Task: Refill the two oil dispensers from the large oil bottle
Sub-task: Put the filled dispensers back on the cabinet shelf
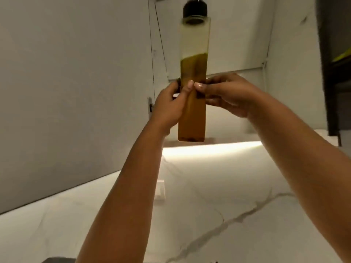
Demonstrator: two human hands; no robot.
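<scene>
A tall, slim glass oil dispenser (192, 59) with a black cap is held upright and high, in front of the upper cabinets. Amber oil fills about its lower half; the upper half is clear. My left hand (169, 107) grips its left side at mid-height, thumb across the front. My right hand (228, 95) grips it from the right at the same height, thumb meeting the left thumb. The second dispenser and the large oil bottle are out of view.
White upper cabinets (76, 73) fill the left and middle, one door (237, 35) ajar behind the dispenser. A lit strip (212, 147) glows under the cabinet above a marble backsplash (228, 205) with a white wall switch (160, 189). A dark unit (334, 63) stands at right.
</scene>
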